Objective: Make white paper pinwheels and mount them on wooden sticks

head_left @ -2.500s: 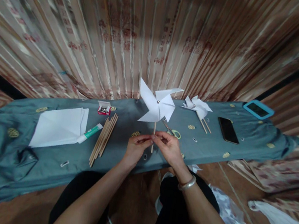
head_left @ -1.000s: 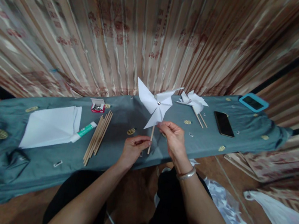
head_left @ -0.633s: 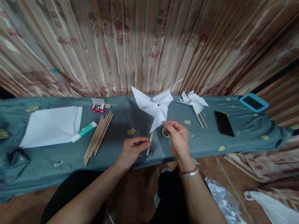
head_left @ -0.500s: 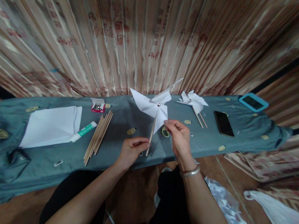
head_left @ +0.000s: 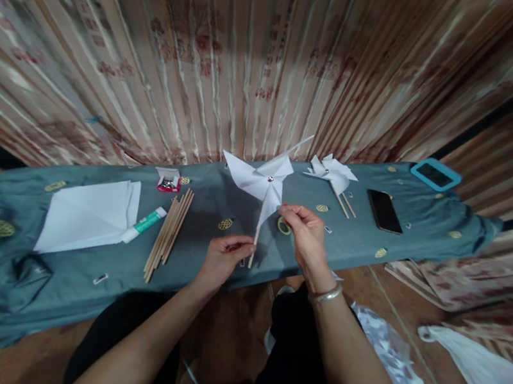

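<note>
A white paper pinwheel (head_left: 258, 179) stands upright above the table, its blades joined at a shiny round pin. My left hand (head_left: 225, 257) pinches the pinwheel's wooden stick (head_left: 254, 247) near its lower end. With thumb and forefinger closed at the lower right blade, my right hand (head_left: 306, 236) touches the paper; it wears a silver bangle. A roll of tape (head_left: 283, 225) lies just behind the right fingertips. Farther back rest finished-looking pinwheels (head_left: 335, 172) with two sticks showing.
On the green cloth-covered table (head_left: 197, 260) lie white paper sheets (head_left: 87, 214), a glue stick (head_left: 145, 224), several wooden sticks (head_left: 169, 233), a small box of pins (head_left: 169, 181), a phone (head_left: 384, 211) and a blue-framed device (head_left: 435, 175). Plastic bags (head_left: 476, 369) lie on the floor at right.
The pinwheel has shifted slightly left at its centre, and its lower blade now sits more in front of the stick. Both hands stay nearly in place.
</note>
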The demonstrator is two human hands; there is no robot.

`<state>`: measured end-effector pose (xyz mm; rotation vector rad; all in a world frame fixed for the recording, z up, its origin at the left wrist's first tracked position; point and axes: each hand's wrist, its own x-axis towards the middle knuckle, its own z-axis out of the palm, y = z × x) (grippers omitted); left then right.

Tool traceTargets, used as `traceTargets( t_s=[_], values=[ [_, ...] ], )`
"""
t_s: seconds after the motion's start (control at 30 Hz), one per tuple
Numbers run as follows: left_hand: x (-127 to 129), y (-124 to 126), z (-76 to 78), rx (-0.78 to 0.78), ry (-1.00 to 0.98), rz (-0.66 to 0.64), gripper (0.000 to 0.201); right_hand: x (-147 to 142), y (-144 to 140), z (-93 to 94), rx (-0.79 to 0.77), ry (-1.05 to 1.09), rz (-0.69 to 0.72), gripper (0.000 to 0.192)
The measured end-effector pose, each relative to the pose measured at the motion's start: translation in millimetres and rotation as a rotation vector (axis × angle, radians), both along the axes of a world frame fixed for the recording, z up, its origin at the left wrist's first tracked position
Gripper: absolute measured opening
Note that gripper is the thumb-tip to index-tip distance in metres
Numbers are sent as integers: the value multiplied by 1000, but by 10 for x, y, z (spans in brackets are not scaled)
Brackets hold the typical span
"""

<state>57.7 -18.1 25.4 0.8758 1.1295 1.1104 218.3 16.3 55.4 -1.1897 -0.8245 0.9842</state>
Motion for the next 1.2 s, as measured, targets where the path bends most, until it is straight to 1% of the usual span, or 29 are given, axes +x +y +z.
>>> traceTargets(
  t_s=[0.17, 0.23, 0.33, 0.37, 0.43, 0.6, 0.73, 0.87, 0.97, 1.03, 1.1, 1.2],
  values=[
    [-10, 16, 38, -1, 4, 19, 24, 4, -39, 11, -20, -53, 38, 29],
    [-23, 26, 40, -4, -2, 26, 24, -16, -73, 2, -48, -90, 108, 31],
    [-37, 40, 27, 1, -9, 22, 25, -85, -124, -33, -90, -126, 250, 33],
    [-38, 43, 20, 6, -9, 14, 25, -112, -136, -49, -93, -126, 280, 34],
    [-35, 48, 5, 17, -9, 1, 26, -156, -149, -81, -86, -116, 298, 33],
    [-11, 51, -28, 16, -7, -18, 28, -186, -141, -127, -55, -121, 242, 31],
    [9, 51, -38, 2, -22, -20, 27, -219, -143, -132, -81, -176, 223, 33],
    [19, 45, -15, -7, -33, -11, 30, -282, -151, -125, -99, -182, 193, 34],
    [3, 39, 13, -3, -39, -16, 34, -252, -122, -100, -87, -203, 150, 33],
    [-22, 33, 27, 7, -30, -23, 35, -143, -67, -66, -61, -244, 114, 33],
    [-55, 26, 34, 23, -13, -25, 35, 47, 20, -8, -44, -323, 65, 32],
    [-112, 15, 42, 47, 8, -31, 35, 441, 188, 132, -48, -560, -19, 26]
  ],
)
